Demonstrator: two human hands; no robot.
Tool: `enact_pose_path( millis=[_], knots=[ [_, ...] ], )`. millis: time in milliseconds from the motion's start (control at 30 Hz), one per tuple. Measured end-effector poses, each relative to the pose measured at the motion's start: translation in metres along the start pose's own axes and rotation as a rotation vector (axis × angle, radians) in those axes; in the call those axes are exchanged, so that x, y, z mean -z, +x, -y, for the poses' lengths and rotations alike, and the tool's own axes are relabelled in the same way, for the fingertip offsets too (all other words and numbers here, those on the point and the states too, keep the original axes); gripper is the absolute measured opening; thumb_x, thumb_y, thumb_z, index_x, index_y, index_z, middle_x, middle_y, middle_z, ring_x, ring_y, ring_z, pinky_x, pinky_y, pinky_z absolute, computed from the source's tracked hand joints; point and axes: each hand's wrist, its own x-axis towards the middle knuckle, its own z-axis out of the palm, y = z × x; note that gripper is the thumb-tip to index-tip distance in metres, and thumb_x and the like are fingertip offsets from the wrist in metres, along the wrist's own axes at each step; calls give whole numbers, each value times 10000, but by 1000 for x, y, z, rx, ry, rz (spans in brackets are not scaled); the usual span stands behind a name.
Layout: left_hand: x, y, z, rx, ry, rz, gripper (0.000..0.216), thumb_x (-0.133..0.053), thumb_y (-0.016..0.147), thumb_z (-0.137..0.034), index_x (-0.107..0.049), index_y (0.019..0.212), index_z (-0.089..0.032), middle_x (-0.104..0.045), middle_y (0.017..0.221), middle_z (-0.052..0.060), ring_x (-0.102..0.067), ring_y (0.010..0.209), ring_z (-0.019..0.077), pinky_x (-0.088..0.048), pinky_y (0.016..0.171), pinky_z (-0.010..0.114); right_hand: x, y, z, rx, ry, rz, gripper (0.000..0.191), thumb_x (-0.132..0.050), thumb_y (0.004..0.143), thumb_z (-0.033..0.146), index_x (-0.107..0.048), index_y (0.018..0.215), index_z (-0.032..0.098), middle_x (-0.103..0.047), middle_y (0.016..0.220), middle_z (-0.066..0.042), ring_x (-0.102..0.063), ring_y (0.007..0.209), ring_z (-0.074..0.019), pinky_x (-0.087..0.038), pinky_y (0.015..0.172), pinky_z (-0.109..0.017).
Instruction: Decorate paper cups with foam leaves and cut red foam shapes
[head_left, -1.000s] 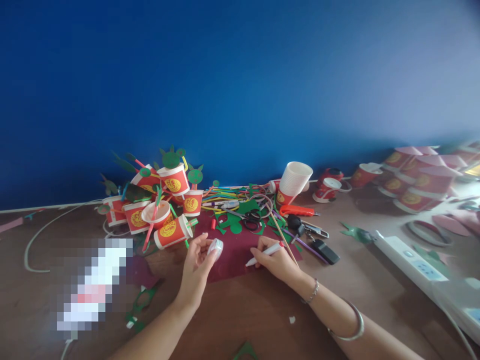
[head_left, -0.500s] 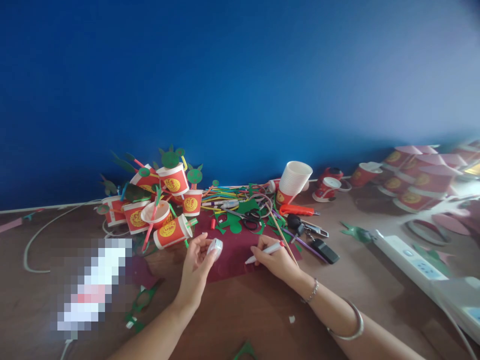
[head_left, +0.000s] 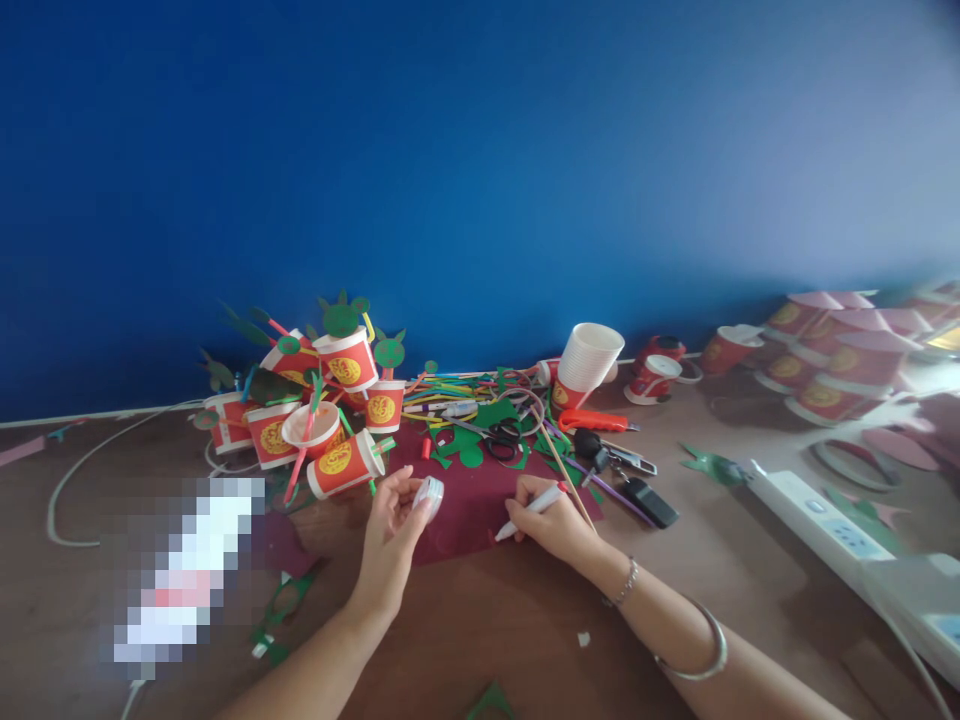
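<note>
White marker [head_left: 547, 499] with a red end is in my right hand [head_left: 559, 527], thumb and fingers closed on its barrel, its tip slanting down to the left over the near edge of a dark red sheet [head_left: 463, 510]. I cannot tell whether the tip touches the paper. My left hand [head_left: 390, 535] pinches a small white rounded object [head_left: 430, 497] between thumb and fingers, over the sheet's left side; the other fingers curl loosely behind it, and I cannot make out what it is.

Beyond my hands, green paper scraps [head_left: 471, 455] and black-handled scissors [head_left: 502, 440] cover the sheet's far part, with a small red cap [head_left: 427, 447] on the left. A thin stick [head_left: 566, 466] slants down right beside my right hand, crowding that side. Farther right lie an orange cutter [head_left: 596, 421] and a black key fob [head_left: 649, 502]. A leaning stack of paper cups [head_left: 589, 358] stands behind the cutter. Left of the sheet, red-and-white cups with straws and green cutouts crowd together, one tipped-over cup [head_left: 341, 467] nearest my left hand.
</note>
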Motion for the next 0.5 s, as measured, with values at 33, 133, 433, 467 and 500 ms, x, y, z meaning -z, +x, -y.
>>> enact_pose_path(
  millis=[33,133,433,467,500],
  knots=[
    [0,0,0,0,-3,-3,439,-677,697,-346,-504,1068,-189,-589,913,30,-570,854,165,-473,756,298,0,0,0,2,3,9,237,-539,731,248,-395,545,214,-577,416,31,-558,426,-125,-326,398,-189],
    [1,1,3,-7,-21,-13,421,-676,703,-353,-517,1059,-194,-588,909,25,-571,845,162,-469,755,296,1,0,3,-10,56,32,245,-545,741,279,-406,552,208,-582,416,25,-554,424,-122,-331,406,-186],
    [5,10,14,8,-103,-91,418,-694,695,-340,-559,1065,-201,-605,954,35,-566,941,180,-431,814,295,4,15,9,-40,137,-83,270,-532,756,326,-406,551,204,-529,378,41,-541,399,-117,-330,395,-180],
    [5,12,14,12,-119,-97,419,-696,691,-341,-562,1062,-201,-607,954,33,-564,948,179,-426,821,294,4,19,10,-41,137,-94,269,-531,753,322,-402,548,204,-519,371,43,-527,389,-111,-324,392,-179],
    [5,13,14,17,-134,-101,417,-698,687,-341,-564,1056,-201,-608,954,30,-562,952,175,-420,828,291,3,22,12,-44,137,-103,270,-531,750,319,-399,544,204,-511,365,45,-510,378,-104,-315,388,-177]
  ],
)
